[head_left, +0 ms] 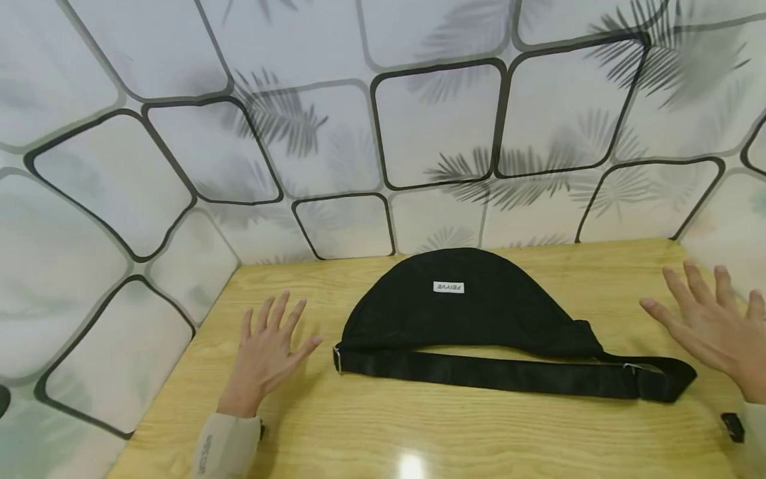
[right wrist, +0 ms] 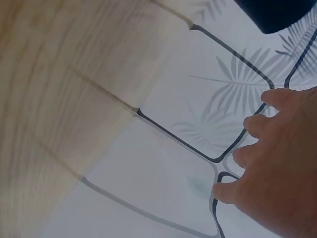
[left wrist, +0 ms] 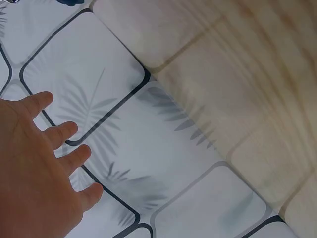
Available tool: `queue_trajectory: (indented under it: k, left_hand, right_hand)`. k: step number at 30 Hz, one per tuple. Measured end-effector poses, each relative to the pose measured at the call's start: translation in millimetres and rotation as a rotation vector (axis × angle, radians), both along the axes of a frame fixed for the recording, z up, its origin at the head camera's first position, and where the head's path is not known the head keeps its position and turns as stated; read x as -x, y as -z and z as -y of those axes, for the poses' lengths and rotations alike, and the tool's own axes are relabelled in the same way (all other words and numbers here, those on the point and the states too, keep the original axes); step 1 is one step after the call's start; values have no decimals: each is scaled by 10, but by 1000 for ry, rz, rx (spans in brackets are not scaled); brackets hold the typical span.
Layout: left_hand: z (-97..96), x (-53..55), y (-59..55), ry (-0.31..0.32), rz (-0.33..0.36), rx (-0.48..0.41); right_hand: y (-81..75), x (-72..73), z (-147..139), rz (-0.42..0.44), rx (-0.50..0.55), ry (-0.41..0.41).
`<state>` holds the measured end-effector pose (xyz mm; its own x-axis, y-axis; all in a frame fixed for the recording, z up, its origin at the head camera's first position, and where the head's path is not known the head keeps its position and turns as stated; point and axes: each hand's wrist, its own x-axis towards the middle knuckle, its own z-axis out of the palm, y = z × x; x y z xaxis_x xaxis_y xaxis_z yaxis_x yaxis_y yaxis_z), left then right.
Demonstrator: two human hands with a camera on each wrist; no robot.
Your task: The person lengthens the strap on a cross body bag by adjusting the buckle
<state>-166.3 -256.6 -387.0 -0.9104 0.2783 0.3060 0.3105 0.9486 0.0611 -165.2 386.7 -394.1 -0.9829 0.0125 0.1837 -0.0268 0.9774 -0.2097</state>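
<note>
A black crescent-shaped sling bag lies flat on the wooden table, its curved side away from me. A small white label on it reads upside down. Its black strap runs along the near side and loops at the right end, with metal buckles at both ends. To the left of the bag, my left hand is held with fingers spread, holding nothing. My right hand is likewise spread and empty, beyond the strap's looped end on the right. Both wrist views show the hands' fingers extended and apart from the bag.
The pale wooden table meets walls covered in a patterned sheet with dark outlines and leaf prints, behind and at both sides. A dark rounded thing shows at the top of the right wrist view; I cannot tell what it is.
</note>
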Motion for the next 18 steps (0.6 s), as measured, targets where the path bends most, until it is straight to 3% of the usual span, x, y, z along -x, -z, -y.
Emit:
queue_trajectory:
  k: [7,11,18]
  left_hand:
    - [-4,-43,-92,-5,-25,6]
    - [-15,-51,-123,-11,-3,18]
    - [-41,-35,-163,9,47,35]
  right_hand:
    - [-73,31,77,-31,-22,-33]
    - [-113,53,140,-33,-20,-62]
    - [-196,119,357,-26,88,-135]
